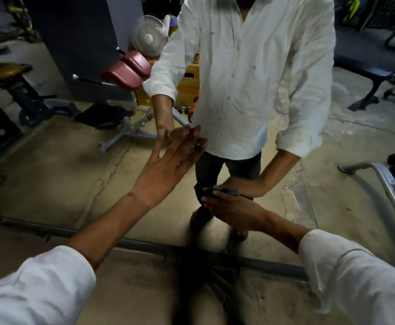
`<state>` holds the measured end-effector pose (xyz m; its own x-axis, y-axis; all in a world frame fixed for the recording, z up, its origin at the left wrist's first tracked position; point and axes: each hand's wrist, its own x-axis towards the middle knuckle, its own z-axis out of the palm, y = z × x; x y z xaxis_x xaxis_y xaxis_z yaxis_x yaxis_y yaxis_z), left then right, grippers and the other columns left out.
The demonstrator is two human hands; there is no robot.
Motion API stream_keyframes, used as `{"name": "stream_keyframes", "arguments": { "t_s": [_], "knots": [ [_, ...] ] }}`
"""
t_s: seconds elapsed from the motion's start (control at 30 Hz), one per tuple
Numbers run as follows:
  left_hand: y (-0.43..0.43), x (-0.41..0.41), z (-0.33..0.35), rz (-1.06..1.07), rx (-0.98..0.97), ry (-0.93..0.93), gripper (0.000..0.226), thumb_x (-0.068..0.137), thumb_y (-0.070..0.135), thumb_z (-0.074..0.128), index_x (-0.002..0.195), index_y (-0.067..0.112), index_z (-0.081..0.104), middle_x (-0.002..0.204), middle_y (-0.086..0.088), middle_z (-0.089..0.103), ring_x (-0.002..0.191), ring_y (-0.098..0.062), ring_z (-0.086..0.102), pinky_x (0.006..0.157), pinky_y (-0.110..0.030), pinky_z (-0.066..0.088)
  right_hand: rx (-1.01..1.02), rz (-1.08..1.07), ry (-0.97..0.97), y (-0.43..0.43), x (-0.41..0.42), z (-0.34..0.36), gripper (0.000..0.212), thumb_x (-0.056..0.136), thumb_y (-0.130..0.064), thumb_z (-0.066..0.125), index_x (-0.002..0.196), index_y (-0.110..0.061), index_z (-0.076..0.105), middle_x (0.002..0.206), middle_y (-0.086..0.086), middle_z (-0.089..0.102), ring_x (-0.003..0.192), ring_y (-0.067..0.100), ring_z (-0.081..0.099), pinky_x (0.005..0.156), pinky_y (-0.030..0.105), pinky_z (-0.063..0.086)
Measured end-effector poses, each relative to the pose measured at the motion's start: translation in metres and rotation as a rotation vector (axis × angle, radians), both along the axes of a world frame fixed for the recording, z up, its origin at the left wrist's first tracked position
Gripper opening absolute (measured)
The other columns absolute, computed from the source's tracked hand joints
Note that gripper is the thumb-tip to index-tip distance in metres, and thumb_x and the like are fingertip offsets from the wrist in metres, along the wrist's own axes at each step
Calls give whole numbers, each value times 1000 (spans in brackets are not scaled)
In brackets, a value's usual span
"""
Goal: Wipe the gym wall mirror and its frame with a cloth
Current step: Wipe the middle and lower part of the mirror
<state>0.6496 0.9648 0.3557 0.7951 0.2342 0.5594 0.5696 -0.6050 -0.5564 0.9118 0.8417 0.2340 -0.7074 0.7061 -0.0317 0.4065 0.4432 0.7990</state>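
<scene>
The person stands close to the wall mirror [74, 160], and the glass shows their own white shirt and both arms in reflection. The left hand [166, 167] lies flat on the glass, fingers straight and a little spread, the fingertips meeting their reflected fingertips. It holds nothing. This looks like a support, so that the body leans safely while the other hand works lower down.

The right hand [234, 209] is lower and to the right. Its fingers are close together and bent over a small dark cloth [229, 191], which they press against the glass. Only a bluish edge of the cloth shows above the fingers; the hand covers the rest, and the thumb cannot be seen.

The wiping seems to be on the lower part of the glass, not far above the dark bottom frame [144, 245], which crosses the view along the floor. The frame is probably a later step, since the cloth is apart from it.

In the reflection a white fan [150, 37] and red pads [128, 69] of a gym machine appear behind the person
</scene>
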Motion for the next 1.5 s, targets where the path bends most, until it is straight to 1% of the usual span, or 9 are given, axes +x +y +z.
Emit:
{"name": "stream_keyframes", "arguments": {
  "t_s": [0.23,0.4,0.5,0.6,0.9,1.0,1.13,1.23,1.5],
  "knots": [
    [-8,2,1,-2,-77,-45,105,96,16,75,172,16,2,178,-15,-10,165,-34,-7,130,-63,-3,352,68,539,11,-5,99,44,107,-9,44,151,-11,45,161,7,40,152,30,31,128,50,9],
    [-14,-8,8,8,-126,-23,109,91,18,79,172,16,7,178,-15,-8,165,-34,-4,130,-64,13,217,107,334,13,-7,42,44,106,-16,54,150,-10,54,162,10,45,156,29,32,130,49,16],
    [-11,-28,14,70,-149,-79,105,92,20,79,172,17,11,178,-17,-3,165,-36,2,129,-65,17,111,80,69,24,-13,15,46,109,-15,32,147,-7,56,163,14,44,157,33,28,131,54,3],
    [-10,-47,20,144,-200,-132,109,90,23,82,172,19,10,177,-22,-3,165,-38,0,129,-65,15,60,72,46,29,-30,26,39,107,-20,47,142,-11,61,159,12,49,155,33,33,128,57,-13],
    [20,-83,32,97,-154,-149,101,94,21,78,171,18,13,178,-18,-1,164,-39,9,130,-64,14,505,297,822,88,-84,175,47,105,-8,62,151,-15,51,155,11,54,149,28,44,126,50,30],
    [31,-103,30,132,-195,-186,106,92,22,80,172,18,10,177,-20,-3,164,-39,7,129,-65,17,497,230,667,91,-105,130,39,112,-7,45,148,-15,58,155,8,55,148,26,47,126,46,32],
    [55,-145,21,140,-199,-145,111,91,24,81,172,19,5,178,-16,-8,165,-36,4,129,-65,17,208,109,205,91,-124,40,49,112,-7,24,144,-13,61,158,12,51,152,31,39,131,54,-2],
    [71,-168,13,127,-188,-72,108,94,26,78,172,19,3,178,-15,-9,165,-34,-1,129,-64,16,11,41,93,94,-134,18,49,106,-18,29,136,-15,68,158,11,51,152,31,39,131,52,7],
    [104,-188,2,123,-94,-26,98,100,32,69,172,18,5,178,-15,-4,164,-37,4,123,-73,22,383,96,694,133,-173,140,45,114,-10,32,154,-16,51,161,8,47,154,32,35,128,51,16]
  ]
}}
